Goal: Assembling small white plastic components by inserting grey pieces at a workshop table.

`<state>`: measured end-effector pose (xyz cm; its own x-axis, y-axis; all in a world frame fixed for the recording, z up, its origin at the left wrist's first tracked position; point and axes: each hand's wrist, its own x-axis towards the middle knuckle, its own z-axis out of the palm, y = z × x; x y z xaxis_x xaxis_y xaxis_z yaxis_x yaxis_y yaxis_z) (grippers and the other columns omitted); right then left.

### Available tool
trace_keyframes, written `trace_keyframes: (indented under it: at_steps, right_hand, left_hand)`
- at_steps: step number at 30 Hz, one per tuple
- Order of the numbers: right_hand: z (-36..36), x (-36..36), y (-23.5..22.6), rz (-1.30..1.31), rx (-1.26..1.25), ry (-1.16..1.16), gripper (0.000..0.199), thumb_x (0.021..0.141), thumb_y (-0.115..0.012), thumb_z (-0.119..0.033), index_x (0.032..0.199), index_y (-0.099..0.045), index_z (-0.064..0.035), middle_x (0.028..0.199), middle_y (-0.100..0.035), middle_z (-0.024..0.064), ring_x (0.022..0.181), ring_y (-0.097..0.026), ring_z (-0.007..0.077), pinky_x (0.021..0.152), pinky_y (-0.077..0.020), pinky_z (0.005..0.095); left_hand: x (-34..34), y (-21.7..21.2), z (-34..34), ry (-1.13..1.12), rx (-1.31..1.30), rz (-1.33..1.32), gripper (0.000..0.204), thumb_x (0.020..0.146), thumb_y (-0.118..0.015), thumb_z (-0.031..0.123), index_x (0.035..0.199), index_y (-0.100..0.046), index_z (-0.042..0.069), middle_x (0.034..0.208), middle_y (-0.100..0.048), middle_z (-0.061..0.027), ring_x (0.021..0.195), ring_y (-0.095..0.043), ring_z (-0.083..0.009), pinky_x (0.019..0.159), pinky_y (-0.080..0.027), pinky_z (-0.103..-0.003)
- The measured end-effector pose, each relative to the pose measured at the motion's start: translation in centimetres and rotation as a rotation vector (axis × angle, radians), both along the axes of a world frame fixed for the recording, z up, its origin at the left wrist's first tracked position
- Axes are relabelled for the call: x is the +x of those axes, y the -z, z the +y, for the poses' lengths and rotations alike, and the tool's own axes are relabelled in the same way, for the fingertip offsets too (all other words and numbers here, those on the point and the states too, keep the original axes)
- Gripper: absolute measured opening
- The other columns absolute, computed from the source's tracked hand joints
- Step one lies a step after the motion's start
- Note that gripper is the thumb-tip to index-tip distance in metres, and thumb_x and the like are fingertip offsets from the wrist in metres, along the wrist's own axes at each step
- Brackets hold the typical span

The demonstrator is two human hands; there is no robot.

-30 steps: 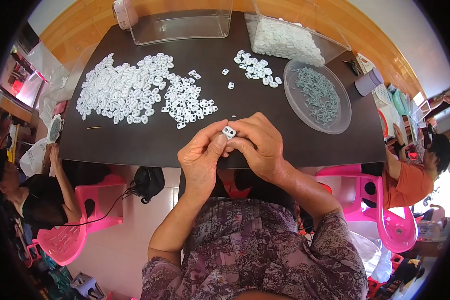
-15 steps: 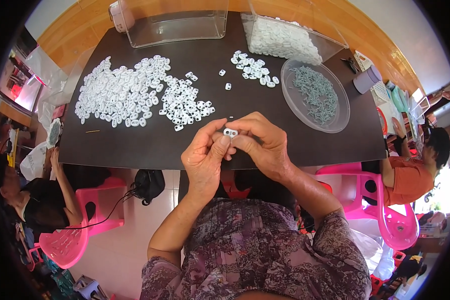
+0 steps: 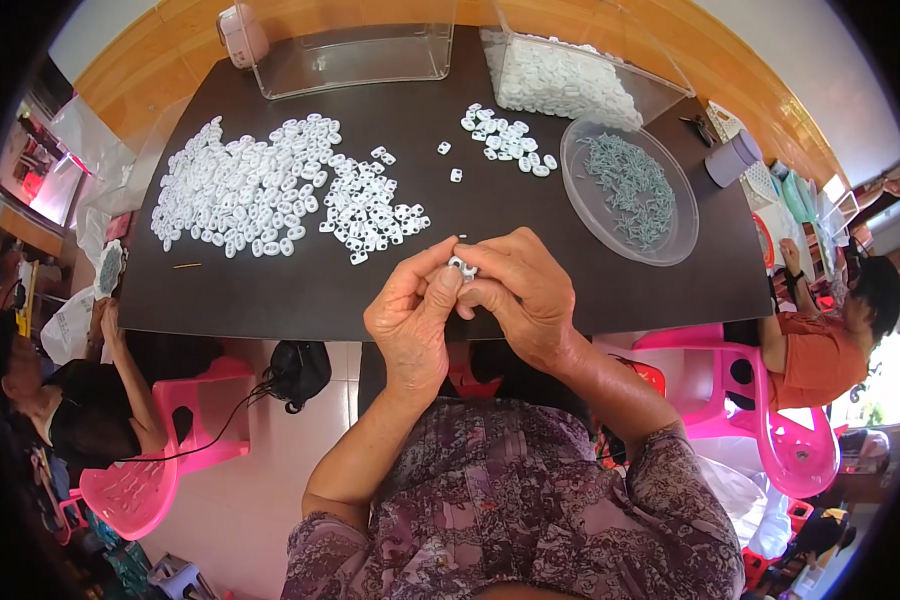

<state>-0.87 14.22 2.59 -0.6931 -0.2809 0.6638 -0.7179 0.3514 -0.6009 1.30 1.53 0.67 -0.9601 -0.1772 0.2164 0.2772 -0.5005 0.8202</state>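
Observation:
My left hand [image 3: 412,318] and my right hand [image 3: 522,295] meet above the near edge of a dark table [image 3: 300,285]. Together they pinch one small white plastic piece [image 3: 461,267] between the fingertips. Beyond them a big spread of the same white pieces [image 3: 270,190] lies on the left, and a smaller group [image 3: 505,148] lies further back. A clear round dish [image 3: 660,230] with small grey metal parts [image 3: 625,188] stands to the right of my hands.
Two clear plastic boxes stand at the table's far edge, one empty [image 3: 355,50], one full of white pieces [image 3: 560,80]. Pink plastic chairs [image 3: 140,480] flank me. One person [image 3: 45,390] sits at the left, another in orange [image 3: 820,340] at the right.
Both hands have stayed together at the table's near edge, shifting the white piece slightly between the fingertips.

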Motion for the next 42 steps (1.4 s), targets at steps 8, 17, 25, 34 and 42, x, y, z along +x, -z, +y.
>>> trace_keyframes:
  at_steps: [8,17,25,34,42]
  right_hand:
    - [-0.8,0.5,0.3,-0.118,-0.192,0.055,0.029,0.072,-0.067,0.003,0.100,-0.061,0.0007,0.087,-0.061,0.0081,0.071,-0.052,0.0136,0.060,-0.0431,0.0238]
    - [-1.1,0.5,0.1,-0.009,-0.135,0.030,0.027,0.072,-0.068,0.001,0.097,-0.060,0.0016,0.083,-0.060,0.0073,0.069,-0.052,0.0129,0.058,-0.0428,0.0233]
    - [-1.8,0.1,0.1,0.176,-0.109,0.069,0.028,0.069,-0.072,-0.003,0.094,-0.060,0.0016,0.084,-0.060,0.0098,0.067,-0.053,0.0180,0.057,-0.0440,0.0264]
    - [-2.0,0.6,0.3,0.158,-0.181,0.113,0.026,0.073,-0.070,-0.008,0.095,-0.060,0.0029,0.083,-0.060,0.0091,0.067,-0.052,0.0160,0.055,-0.0431,0.0251]
    - [-2.4,1.0,1.0,0.127,-0.213,0.127,0.026,0.075,-0.070,-0.008,0.096,-0.060,0.0032,0.082,-0.061,0.0086,0.066,-0.051,0.0141,0.055,-0.0428,0.0235]
  left_hand:
    - [0.1,-1.1,-0.2,-0.005,0.035,-0.066,0.016,0.085,-0.060,0.003,0.098,-0.060,-0.007,0.082,-0.063,-0.0096,0.061,-0.054,-0.0089,0.054,-0.046,-0.020]
    - [0.1,-0.4,-0.6,0.012,0.026,0.030,0.017,0.086,-0.059,0.003,0.100,-0.059,-0.006,0.083,-0.063,-0.0092,0.063,-0.055,-0.0094,0.056,-0.047,-0.020]
    - [0.2,-1.2,-0.4,-0.012,0.154,-0.120,0.015,0.085,-0.061,0.005,0.096,-0.061,-0.005,0.080,-0.062,-0.0058,0.065,-0.055,-0.0074,0.059,-0.045,-0.019]
    - [0.8,-1.5,-0.2,-0.003,0.105,-0.004,0.020,0.087,-0.059,0.009,0.101,-0.060,-0.006,0.092,-0.062,-0.0074,0.080,-0.056,-0.0090,0.072,-0.045,-0.022]
    - [0.8,-0.3,0.2,-0.086,0.081,0.036,0.024,0.086,-0.061,0.015,0.100,-0.060,-0.005,0.095,-0.062,-0.0076,0.082,-0.055,-0.0097,0.076,-0.044,-0.022]
